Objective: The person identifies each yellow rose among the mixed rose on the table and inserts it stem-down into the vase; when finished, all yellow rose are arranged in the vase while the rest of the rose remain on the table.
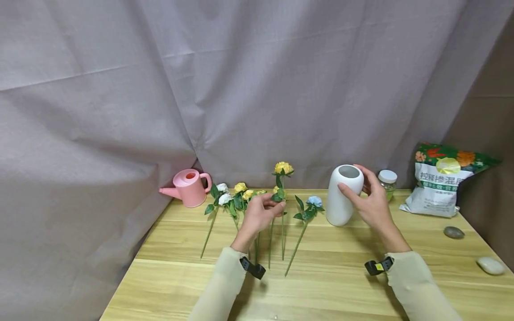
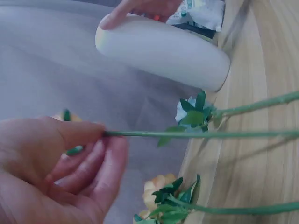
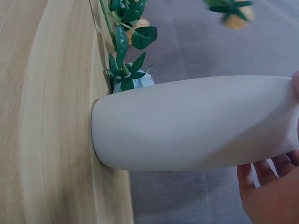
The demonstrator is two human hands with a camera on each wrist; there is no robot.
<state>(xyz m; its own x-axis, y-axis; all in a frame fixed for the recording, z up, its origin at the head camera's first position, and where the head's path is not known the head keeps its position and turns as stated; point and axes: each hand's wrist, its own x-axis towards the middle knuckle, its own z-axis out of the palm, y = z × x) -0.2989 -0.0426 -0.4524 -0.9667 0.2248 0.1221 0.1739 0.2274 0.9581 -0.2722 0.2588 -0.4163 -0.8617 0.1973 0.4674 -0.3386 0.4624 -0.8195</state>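
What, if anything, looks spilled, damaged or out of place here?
Nothing stands out. The white vase, gripped by the right hand, stands upright, as does the pink watering can. The left hand pinches a yellow flower by its stem. No spill or damage is visible.

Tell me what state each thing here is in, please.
Held yellow flower: upright, pinched by left hand
Other yellow flowers: lying on table
White flowers: lying down
Blue flower: lying down
Vase: upright, no flowers in it, held by right hand
Watering can: upright
Jar: upright, lid on
Bag: standing; cannot tell if sealed
Stones: lying on table
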